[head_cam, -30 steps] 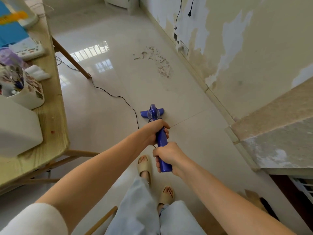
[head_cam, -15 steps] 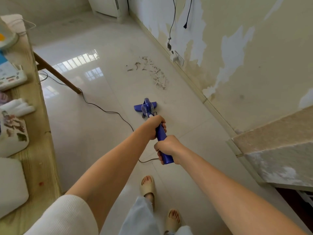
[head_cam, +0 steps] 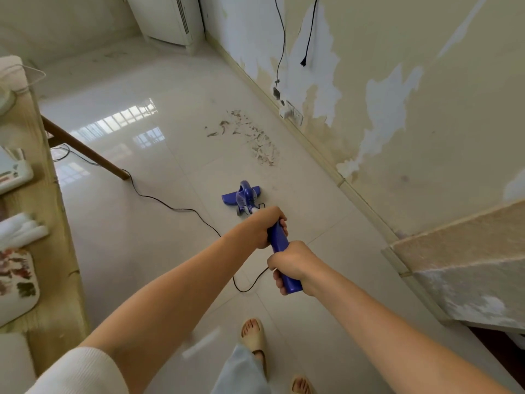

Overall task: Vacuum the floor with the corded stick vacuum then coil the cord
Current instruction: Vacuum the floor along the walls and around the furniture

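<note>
Vacuum handle [head_cam: 279,245], blue and rigid, runs away from the person with both hands wrapped around it: the right hand [head_cam: 292,264] fisted nearest the butt end, the left hand [head_cam: 262,227] clenched just ahead. It looks light and stiff, best steered from this two-fisted hold. Beyond, the floor head [head_cam: 241,196] sits flat on the glossy tile. The thin black cord [head_cam: 176,207], limp and likely to snag, trails left past a table leg [head_cam: 85,150]. Farther off, debris [head_cam: 255,137] lies unswept near the wall.
</note>
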Demonstrator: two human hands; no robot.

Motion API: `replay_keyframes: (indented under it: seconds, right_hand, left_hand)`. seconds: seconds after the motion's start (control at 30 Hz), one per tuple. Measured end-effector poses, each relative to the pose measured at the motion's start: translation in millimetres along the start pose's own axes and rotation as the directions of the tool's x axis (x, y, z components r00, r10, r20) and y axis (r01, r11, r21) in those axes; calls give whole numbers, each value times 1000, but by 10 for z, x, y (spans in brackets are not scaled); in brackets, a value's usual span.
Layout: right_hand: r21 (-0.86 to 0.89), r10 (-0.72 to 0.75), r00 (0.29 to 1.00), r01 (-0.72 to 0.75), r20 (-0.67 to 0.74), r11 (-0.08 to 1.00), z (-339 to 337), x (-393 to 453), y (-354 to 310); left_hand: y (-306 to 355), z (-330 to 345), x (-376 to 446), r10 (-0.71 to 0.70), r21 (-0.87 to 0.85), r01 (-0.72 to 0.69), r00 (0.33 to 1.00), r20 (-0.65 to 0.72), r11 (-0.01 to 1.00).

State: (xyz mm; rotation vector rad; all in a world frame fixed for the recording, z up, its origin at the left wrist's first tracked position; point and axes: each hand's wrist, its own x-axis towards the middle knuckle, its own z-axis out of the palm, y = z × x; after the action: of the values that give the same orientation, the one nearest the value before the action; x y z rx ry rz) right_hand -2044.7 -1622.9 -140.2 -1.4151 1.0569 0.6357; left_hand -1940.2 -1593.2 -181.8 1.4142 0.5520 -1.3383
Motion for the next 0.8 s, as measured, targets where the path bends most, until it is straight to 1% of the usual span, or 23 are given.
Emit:
replay_keyframes:
  seconds: [0.07, 0.2, 0.33, 0.47, 0.67, 0.8]
  right_hand:
    - [21, 8, 1000, -8, 14, 1000, -42, -153, -60]
    - [18, -5, 999, 4, 45, 1000, -1, -303, -174]
    - [15, -18, 999, 17, 43, 1000, 101, -206, -261]
    - [10, -12, 999, 12, 33, 1000, 135, 27, -274]
    - [-94, -7, 1000, 5, -16, 996, 157, 341, -183]
    - [-137, 2, 999, -7, -40, 991, 60, 364, -99]
  left_hand:
    - [26, 42, -105, -22, 7, 22, 1000, 19, 1000]
    - [65, -5, -242, -36, -38, 38, 999, 38, 999]
    - [146, -106, -207, -6, -69, 9, 999, 39, 998]
    - [188, -193, -70, 4, -63, -2, 999, 31, 998]
    - [150, -229, 209, 40, -25, -41, 999, -18, 999]
    - [93, -123, 272, 24, 1, -24, 999, -24, 1000]
